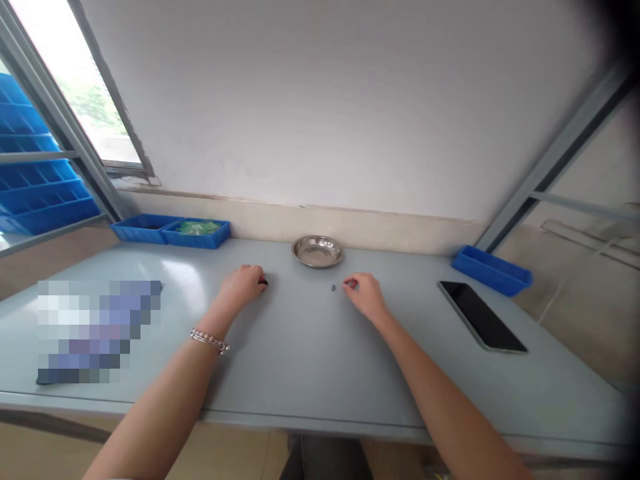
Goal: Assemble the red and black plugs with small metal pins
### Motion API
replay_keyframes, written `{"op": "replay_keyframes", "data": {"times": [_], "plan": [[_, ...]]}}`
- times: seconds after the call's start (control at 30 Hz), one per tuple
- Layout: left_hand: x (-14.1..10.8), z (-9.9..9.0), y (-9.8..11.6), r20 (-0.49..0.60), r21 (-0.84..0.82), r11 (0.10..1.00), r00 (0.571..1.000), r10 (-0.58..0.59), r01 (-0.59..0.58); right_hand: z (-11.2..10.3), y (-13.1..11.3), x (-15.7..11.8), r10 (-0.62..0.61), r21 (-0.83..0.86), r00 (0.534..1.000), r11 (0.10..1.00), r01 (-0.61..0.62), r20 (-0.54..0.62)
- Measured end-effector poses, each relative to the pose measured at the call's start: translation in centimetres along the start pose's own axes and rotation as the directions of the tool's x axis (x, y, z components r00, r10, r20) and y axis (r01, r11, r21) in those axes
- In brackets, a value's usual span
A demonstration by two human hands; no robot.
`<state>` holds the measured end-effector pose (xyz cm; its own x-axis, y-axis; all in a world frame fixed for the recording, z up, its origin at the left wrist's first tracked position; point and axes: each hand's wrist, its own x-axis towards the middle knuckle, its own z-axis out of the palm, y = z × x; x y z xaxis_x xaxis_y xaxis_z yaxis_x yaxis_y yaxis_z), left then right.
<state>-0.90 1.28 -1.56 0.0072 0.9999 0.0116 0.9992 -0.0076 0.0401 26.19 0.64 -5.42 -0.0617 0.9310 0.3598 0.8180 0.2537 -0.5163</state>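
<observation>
On the left of the bench (300,373), a long bluish thing (107,330) is covered by coarse square blocks, so its shape and any writing on it cannot be read. The stack of blue trays (37,180) is cut by the picture's left edge, and a dark blur hides the right edge. The left hand (243,285) has its fingers curled and pinches a small dark piece (263,282), mostly hidden by the fingertips. The right hand (369,295) holds thumb and forefinger near each other; it perhaps grips something tiny, but I cannot tell from this view. Just beside these fingertips, a small grey piece (333,288) lies on the bench, between the two hands and in front of the metal dish (317,253). Farther right lies a tablet (483,317) with a black screen.
</observation>
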Motion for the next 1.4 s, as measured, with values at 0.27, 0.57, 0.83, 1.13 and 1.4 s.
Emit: {"op": "replay_keyframes", "data": {"times": [0.27,0.57,0.83,1.13,1.4], "plan": [[-0.7,-0.8,1.9,-0.109,-0.188,0.961,0.977,0.183,-0.201,-0.9,-1.4,-0.4,0.112,0.444,0.990,0.885,-0.140,0.090],[-2.3,-0.4,5.7,-0.150,-0.618,0.638,0.866,0.477,-0.458,-0.3,-4.3,-1.6,-0.037,0.748,0.940,0.616,-0.245,0.339],[-2.8,0.1,6.2,-0.104,-0.686,0.576,0.843,0.528,-0.445,0.0,-4.1,-1.4,-0.054,0.774,0.949,0.594,-0.219,0.310],[-2.8,0.4,6.4,-0.101,-0.663,0.611,0.860,0.501,-0.434,-0.2,-4.2,-1.7,-0.061,0.751,0.944,0.624,-0.217,0.325],[-3.1,0.4,6.7,-0.192,-0.614,0.620,0.855,0.483,-0.488,-0.2,-4.1,-1.9,-0.057,0.730,0.952,0.656,-0.191,0.301]]}}
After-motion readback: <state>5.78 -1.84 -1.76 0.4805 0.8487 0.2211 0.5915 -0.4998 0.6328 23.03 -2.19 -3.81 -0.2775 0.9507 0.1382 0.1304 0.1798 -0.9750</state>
